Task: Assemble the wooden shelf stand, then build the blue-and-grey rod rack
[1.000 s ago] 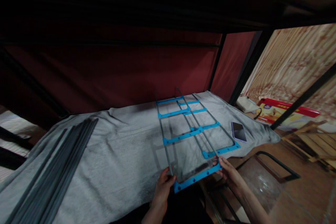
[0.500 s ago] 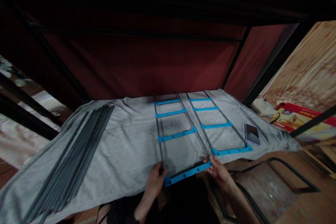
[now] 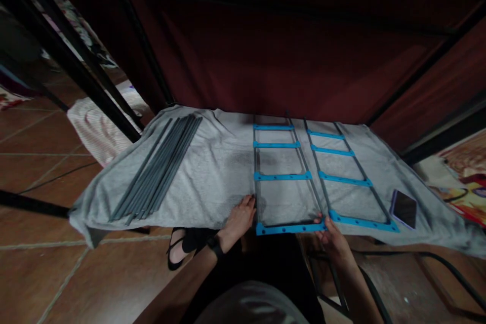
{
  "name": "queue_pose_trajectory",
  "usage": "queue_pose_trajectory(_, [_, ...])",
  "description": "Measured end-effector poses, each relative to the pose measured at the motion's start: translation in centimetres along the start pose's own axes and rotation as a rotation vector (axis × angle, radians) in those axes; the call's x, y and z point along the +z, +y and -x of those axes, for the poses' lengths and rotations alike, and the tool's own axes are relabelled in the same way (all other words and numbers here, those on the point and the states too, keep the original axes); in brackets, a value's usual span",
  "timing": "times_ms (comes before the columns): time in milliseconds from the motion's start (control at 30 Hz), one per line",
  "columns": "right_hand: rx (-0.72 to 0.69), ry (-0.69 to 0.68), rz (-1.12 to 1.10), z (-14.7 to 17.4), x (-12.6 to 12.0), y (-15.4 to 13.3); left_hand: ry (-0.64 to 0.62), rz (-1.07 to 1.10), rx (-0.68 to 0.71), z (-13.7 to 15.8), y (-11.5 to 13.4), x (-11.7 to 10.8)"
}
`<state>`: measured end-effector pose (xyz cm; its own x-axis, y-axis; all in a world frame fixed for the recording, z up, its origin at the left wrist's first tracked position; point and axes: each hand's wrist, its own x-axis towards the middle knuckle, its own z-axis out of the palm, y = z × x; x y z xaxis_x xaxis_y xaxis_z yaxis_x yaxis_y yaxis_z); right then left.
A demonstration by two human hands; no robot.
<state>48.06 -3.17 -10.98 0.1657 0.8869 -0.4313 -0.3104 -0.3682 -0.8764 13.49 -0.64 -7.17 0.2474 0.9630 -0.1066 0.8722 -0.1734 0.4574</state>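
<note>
Blue-runged frame (image 3: 283, 177) has one corner pinched by right hand (image 3: 331, 236), left hand (image 3: 242, 215) touching a rod (image 3: 255, 161), closure unclear.

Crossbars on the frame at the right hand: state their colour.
The crossbars are bright blue, seen best in the head view.

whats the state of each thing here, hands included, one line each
Left frame: four blue bars joined to two rods, near corner held
Right frame: same build, lying on the cloth, unheld
Gray rods: loose, bunched side by side
Phone: flat, screen up and dark
Gray cloth: spread out, wrinkled
Left hand: fingers at left frame's left rod
Right hand: gripping left frame's near right corner
</note>
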Motion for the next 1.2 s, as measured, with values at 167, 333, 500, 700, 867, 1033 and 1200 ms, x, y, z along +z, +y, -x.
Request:
queue_pose_trajectory(167, [-0.056,0.037,-0.110,0.4,0.9,-0.7,0.013,-0.115,0.110,0.2,-0.7,0.1])
queue_pose_trajectory(333, [-0.045,0.021,-0.136,0.3,0.6,-1.1,-0.006,-0.179,0.206,0.6,-1.2,0.1])
queue_pose_trajectory(500, [-0.073,0.032,-0.190,-0.2,-0.2,-1.4,-0.046,-0.180,0.263,0.4,-0.6,0.0])
queue_pose_trajectory(700, [-0.093,0.065,-0.153,-1.9,-1.2,-1.7,-0.093,-0.173,0.281,0.2,0.2,-0.2])
queue_pose_trajectory(867, [-0.086,0.058,-0.207,-2.5,-0.7,-1.6,-0.084,-0.178,0.307,0.6,0.0,0.2])
queue_pose_trajectory(1033, [-0.090,0.070,-0.198,-2.3,-0.2,-1.8,-0.077,-0.193,0.317,0.6,-0.2,0.3])
queue_pose_trajectory(1200, [-0.079,0.063,-0.202,-2.5,0.1,-1.9,-0.074,-0.211,0.282,0.3,-0.4,0.2])
